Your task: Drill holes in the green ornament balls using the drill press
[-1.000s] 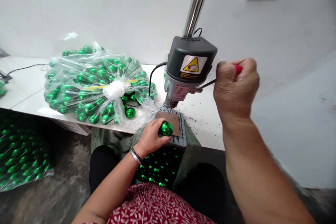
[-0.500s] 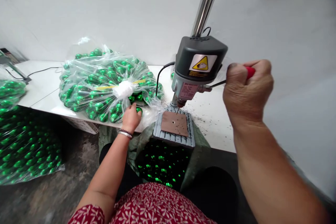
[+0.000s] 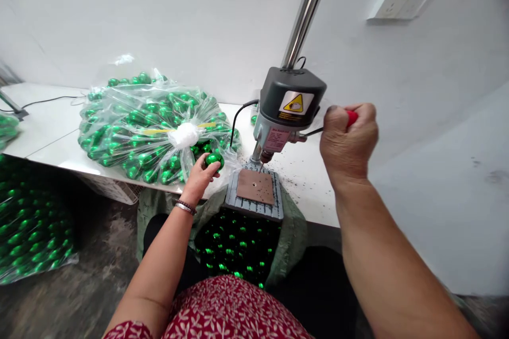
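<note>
Left hand (image 3: pixel 201 176) has shifted slightly over the last 0.5 s: the green ball (image 3: pixel 215 159) it grips now sits a little farther toward 2 o'clock of the bag's white knot (image 3: pixel 183 136) and more of it shows. Thumb and fingers pinch the ball from opposite sides, thumb on the near side. It is held at the mouth of a clear plastic bag (image 3: pixel 169 153) full of more green balls, at 10 o'clock from the brown board (image 3: pixel 245 190) and apart from it. The ball is round, so its long axis cannot be told, nor which way its top points.

Right hand (image 3: pixel 349 148) has stayed on the drill's red handle (image 3: pixel 352 118), fingers curled around it in a fist. From the drill (image 3: pixel 292 77), that handle's rod points between 2 and 3 o'clock. The steel post (image 3: pixel 308 10) runs up toward 1 o'clock, while the thin bit (image 3: pixel 261 168) points down toward 7 o'clock, above the board's far part.

Under the board is a grooved metal base (image 3: pixel 254 211), with dark crumbs scattered on the white table (image 3: pixel 314 204) toward 3 o'clock. At 6 o'clock from the base, a green cloth sack (image 3: pixel 293 249) holds many shiny balls.
</note>
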{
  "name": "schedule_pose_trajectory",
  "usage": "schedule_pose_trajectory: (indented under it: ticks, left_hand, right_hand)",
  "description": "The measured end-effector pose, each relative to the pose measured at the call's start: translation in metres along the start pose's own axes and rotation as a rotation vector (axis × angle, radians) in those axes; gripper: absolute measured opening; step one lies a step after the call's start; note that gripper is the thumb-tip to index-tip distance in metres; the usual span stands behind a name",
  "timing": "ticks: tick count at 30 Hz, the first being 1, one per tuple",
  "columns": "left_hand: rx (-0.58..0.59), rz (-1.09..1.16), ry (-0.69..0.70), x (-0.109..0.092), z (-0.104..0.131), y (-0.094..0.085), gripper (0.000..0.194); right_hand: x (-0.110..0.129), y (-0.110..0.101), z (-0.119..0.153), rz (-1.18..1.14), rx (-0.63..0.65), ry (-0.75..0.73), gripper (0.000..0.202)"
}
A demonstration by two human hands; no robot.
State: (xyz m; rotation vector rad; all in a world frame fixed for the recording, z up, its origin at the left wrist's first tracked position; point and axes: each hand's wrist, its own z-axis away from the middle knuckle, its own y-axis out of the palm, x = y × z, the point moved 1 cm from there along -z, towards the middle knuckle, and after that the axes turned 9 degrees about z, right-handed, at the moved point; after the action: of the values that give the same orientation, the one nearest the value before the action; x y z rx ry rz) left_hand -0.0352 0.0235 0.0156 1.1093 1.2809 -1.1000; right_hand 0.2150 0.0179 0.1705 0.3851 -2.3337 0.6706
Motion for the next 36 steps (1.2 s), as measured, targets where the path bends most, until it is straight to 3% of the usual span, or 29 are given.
schedule_pose_trajectory:
  ticks: [3,6,10,12,18,27,36]
  left_hand:
    - [0.104,0.430,-0.161,-0.008,0.009,0.009,0.062]
    - [0.191,0.525,-0.261,-0.007,0.016,0.019,0.064]
    - [0.254,0.407,-0.310,0.000,0.023,0.034,0.052]
    - [0.289,0.288,-0.267,0.003,0.025,0.042,0.050]
    - [0.268,-0.134,0.146,0.013,0.016,0.068,0.056]
    - [0.235,-0.324,0.143,0.028,-0.001,0.087,0.050]
    - [0.226,-0.472,0.205,0.032,0.003,0.096,0.049]
  right_hand:
    - [-0.001,0.001,0.000,-0.010,-0.011,0.001,0.017]
    - [-0.003,0.003,0.000,-0.023,-0.023,0.001,0.018]
    - [-0.004,0.003,-0.001,-0.040,-0.028,-0.022,0.017]
    - [-0.004,0.002,0.000,-0.046,-0.021,-0.035,0.017]
    - [-0.011,0.001,0.007,-0.052,-0.007,-0.062,0.020]
    - [-0.017,0.002,0.008,-0.057,-0.015,-0.134,0.021]
    - [-0.019,0.000,0.008,-0.027,0.002,-0.149,0.028]
